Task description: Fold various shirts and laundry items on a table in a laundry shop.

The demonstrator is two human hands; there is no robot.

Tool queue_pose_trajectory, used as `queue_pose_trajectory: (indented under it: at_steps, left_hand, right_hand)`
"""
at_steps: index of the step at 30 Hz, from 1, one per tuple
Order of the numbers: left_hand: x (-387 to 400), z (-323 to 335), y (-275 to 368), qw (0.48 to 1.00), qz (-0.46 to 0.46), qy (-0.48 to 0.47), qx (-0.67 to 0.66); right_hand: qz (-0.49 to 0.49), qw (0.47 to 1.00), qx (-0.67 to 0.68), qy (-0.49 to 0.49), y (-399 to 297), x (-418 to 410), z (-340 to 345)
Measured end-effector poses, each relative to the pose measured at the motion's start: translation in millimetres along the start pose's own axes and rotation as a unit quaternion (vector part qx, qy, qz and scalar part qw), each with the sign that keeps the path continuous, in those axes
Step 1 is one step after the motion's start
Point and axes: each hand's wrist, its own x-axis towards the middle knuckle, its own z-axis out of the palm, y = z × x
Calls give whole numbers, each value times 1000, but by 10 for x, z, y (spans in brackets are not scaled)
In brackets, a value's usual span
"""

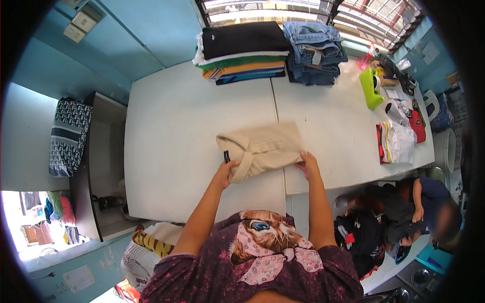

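A folded beige collared shirt point(265, 149) is held just over the white table point(170, 113), its collar towards the left and its button placket facing up. My left hand point(226, 173) grips the collar end, close to a small dark neck label. At the opposite end, my right hand point(307, 165) pinches the near corner of the fabric. The shirt's far edge looks slightly blurred. Beyond it stand a stack of folded shirts point(246, 41), black on top with green and orange below, and a stack of folded denim jeans point(314, 53).
Small folded clothes point(401, 144), a lime-green tape dispenser point(369, 89) and a pink spray bottle point(364, 60) occupy the table's right side. Another person point(432, 204) sits at the lower right beside dark clothes point(360, 235). A patterned bag point(70, 136) is at left, by an open cabinet point(108, 151).
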Motion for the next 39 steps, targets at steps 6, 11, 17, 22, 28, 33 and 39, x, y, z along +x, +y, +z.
queue_pose_trajectory:
  at_steps: [6,11,17,22,28,33,39]
  left_hand:
    - [158,-185,137,978,-32,-57,-201]
    - [34,356,1442,986,144,-85,-12]
    - [440,836,3273,916,386,-103,40]
    - [999,963,4053,887,437,-131,71]
    - [1705,357,3592,878,373,182,238]
    - [772,-307,2657,857,425,220,190]
    - [-648,-929,411,906,272,282,161]
  right_hand:
    - [30,986,138,-94,-412,12,131]
    - [-30,975,151,-162,-1394,105,515]
    - [-219,922,207,-244,-2939,524,1453]
    - [-271,909,214,-235,-3373,1471,1791]
    - [-335,940,-25,55,-2639,2093,1793]
    - [-415,909,-24,4,-1940,880,1870]
    - [-296,770,78,-559,-1994,-1300,2220]
